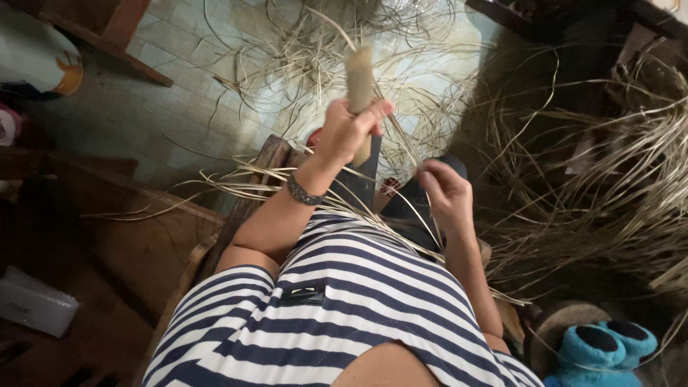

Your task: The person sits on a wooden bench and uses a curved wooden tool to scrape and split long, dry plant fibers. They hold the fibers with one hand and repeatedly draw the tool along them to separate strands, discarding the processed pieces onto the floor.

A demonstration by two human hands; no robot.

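The left hand grips a pale, round wooden handle held upright. The right hand pinches a thin, dry straw-coloured strip. More loose strips lie piled at right.

Across the lower middle of the frame a shirt runs in navy and white stripes. On the wrist at centre sits a dark silvery bracelet. The stick-like handle at upper centre is pale tan, and the loose strips heaped at right are straw-coloured. The floor at upper left is grey-green tile. At lower right lies a bright blue plush toy with black patches.
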